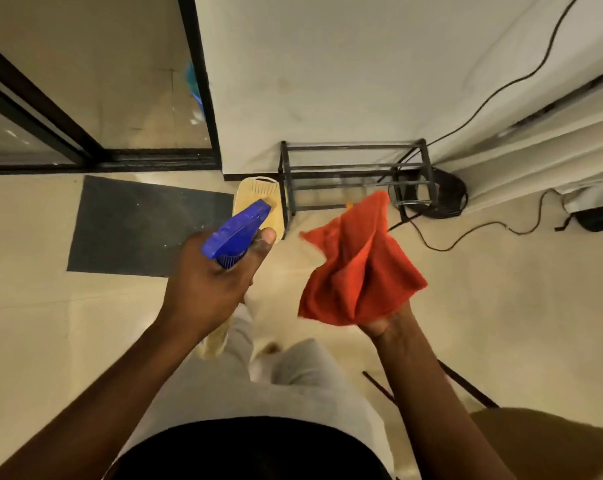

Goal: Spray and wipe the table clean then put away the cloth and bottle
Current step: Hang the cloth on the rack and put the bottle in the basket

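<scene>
Spray bottle (236, 233): blue trigger head sticks out above the left hand (206, 285), fingers wrapped tight around the neck, thumb up against the head's side; bottle body hidden below the hand. Red cloth (359, 268): bunched, fanning up from the right hand (385, 322), pinched at its lower edge, fingers mostly hidden behind it. Both held over the floor, near a black wire rack (355, 178) at the wall; dark mat (137, 223) to the left.
</scene>
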